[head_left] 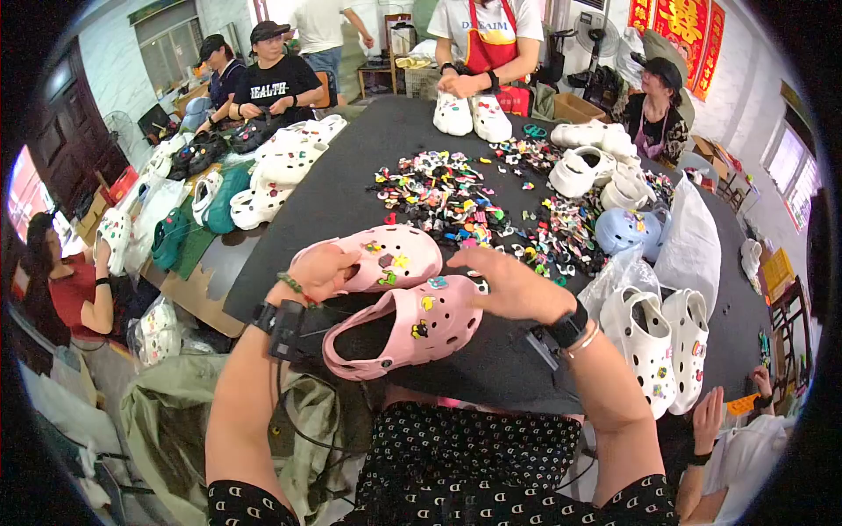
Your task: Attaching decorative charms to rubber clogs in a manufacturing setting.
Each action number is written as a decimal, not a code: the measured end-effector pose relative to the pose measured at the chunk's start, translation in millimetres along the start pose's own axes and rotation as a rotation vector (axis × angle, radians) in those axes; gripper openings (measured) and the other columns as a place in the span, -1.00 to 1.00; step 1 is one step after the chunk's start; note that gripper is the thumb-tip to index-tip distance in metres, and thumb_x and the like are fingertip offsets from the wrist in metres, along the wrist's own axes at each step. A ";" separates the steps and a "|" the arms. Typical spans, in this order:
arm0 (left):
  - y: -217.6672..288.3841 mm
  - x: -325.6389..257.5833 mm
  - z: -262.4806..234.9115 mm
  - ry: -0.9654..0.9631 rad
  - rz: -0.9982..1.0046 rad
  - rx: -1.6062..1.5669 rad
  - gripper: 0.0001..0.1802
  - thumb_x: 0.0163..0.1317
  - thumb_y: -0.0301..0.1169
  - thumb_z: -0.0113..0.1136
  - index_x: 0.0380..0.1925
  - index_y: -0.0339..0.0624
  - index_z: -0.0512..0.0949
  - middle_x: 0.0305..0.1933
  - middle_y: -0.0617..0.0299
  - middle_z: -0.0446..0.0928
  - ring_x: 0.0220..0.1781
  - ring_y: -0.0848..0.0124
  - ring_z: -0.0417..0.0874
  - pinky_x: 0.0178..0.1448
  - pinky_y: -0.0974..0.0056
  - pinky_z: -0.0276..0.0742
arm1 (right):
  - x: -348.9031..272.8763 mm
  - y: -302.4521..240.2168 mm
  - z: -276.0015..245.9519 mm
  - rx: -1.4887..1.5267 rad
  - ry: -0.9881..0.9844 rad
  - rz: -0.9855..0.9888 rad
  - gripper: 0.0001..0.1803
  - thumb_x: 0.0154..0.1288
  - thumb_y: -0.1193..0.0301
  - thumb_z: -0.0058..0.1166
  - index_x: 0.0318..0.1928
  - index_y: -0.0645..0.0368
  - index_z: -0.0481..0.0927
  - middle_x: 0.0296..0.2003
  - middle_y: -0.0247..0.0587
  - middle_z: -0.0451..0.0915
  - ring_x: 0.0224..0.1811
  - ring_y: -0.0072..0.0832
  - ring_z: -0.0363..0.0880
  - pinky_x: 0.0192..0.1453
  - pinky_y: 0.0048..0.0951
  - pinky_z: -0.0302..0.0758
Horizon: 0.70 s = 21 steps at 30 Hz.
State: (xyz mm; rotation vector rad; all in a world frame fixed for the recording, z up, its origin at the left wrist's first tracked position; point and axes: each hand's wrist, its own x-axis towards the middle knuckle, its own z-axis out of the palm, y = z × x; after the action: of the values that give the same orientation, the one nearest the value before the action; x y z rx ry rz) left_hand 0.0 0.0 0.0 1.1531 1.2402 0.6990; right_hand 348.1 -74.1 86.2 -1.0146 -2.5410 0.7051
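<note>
Two pink clogs lie side by side in front of me, with colourful charms on their tops. My left hand (320, 273) is closed on the heel end of the far pink clog (399, 250), its fingertips at the foot opening. The near pink clog (430, 324) has its toe turned to the right and its heel strap toward my left wrist. Around that toe is my right hand (517, 285), fingers and thumb spread apart, seemingly touching or just off the shoe. A small pale charm (481, 284) shows between them; whether it sits on the clog, I cannot tell.
Loose charms (456, 197) cover the dark table (351, 167) beyond the clogs. White clogs (645, 342) stand at right, near a blue clog (623, 230) and a plastic bag (688, 241). More clogs (272, 175) line the left. Several people sit or stand around.
</note>
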 end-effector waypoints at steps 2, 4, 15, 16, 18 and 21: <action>30.9 -28.6 24.3 0.190 -0.051 -0.260 -0.51 0.36 -0.05 0.12 -0.56 -0.25 0.54 -0.69 0.34 0.40 -0.70 0.42 0.38 -0.53 0.30 0.38 | -20.3 -4.0 17.4 -0.008 0.043 0.009 -0.18 0.03 0.34 0.35 0.30 0.25 0.27 0.22 0.06 0.38 0.30 -0.08 0.34 0.37 -0.21 0.31; 28.0 -38.8 4.8 0.188 -0.070 -0.067 -0.51 0.33 -0.07 0.15 -0.59 -0.28 0.55 -0.71 0.29 0.43 -0.70 0.43 0.40 -0.52 0.29 0.40 | -23.1 -8.0 32.6 0.042 0.044 0.054 -0.06 -0.02 0.31 0.42 0.34 0.23 0.19 0.24 0.13 0.33 0.32 0.00 0.30 0.39 -0.18 0.29; 52.6 -89.8 52.2 0.894 0.938 0.997 -0.75 0.17 -0.30 0.32 -0.43 -0.30 0.59 -0.48 0.07 0.59 -0.47 0.25 0.61 -0.32 0.25 0.51 | -38.2 -14.8 86.9 0.188 0.235 0.193 0.16 -0.22 0.28 0.54 0.40 0.09 0.10 0.27 0.22 0.22 0.28 0.18 0.29 0.36 -0.05 0.34; 53.4 -104.0 61.2 0.882 0.932 0.999 -0.75 0.17 -0.30 0.32 -0.43 -0.30 0.59 -0.48 0.07 0.59 -0.47 0.25 0.61 -0.32 0.25 0.51 | -39.9 -21.3 88.4 0.181 0.242 0.230 0.16 -0.21 0.27 0.55 0.41 0.08 0.11 0.29 0.17 0.20 0.31 0.14 0.27 0.38 -0.09 0.34; 62.0 -142.7 92.1 0.673 0.763 0.885 -0.77 0.19 -0.33 0.31 -0.38 -0.30 0.56 -0.44 0.05 0.58 -0.44 0.23 0.61 -0.28 0.25 0.52 | -45.6 -26.6 89.1 0.171 0.269 0.261 0.17 -0.19 0.25 0.55 0.43 0.07 0.09 0.32 0.14 0.18 0.34 0.13 0.24 0.40 -0.11 0.32; 43.2 -157.9 107.2 0.484 0.545 0.762 -0.66 0.25 -0.22 0.29 -0.44 -0.34 0.55 -0.50 0.01 0.59 -0.47 0.18 0.63 -0.34 0.19 0.52 | -47.9 -23.0 92.2 0.207 0.303 0.233 0.16 -0.17 0.24 0.54 0.43 0.07 0.09 0.32 0.15 0.17 0.36 0.13 0.22 0.41 -0.10 0.30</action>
State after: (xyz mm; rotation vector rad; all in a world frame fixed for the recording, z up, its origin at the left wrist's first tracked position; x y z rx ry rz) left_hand 71.8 -159.5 87.8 2.0847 1.6877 0.9809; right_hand 326.9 -152.5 17.4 -1.2497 -2.0682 0.7895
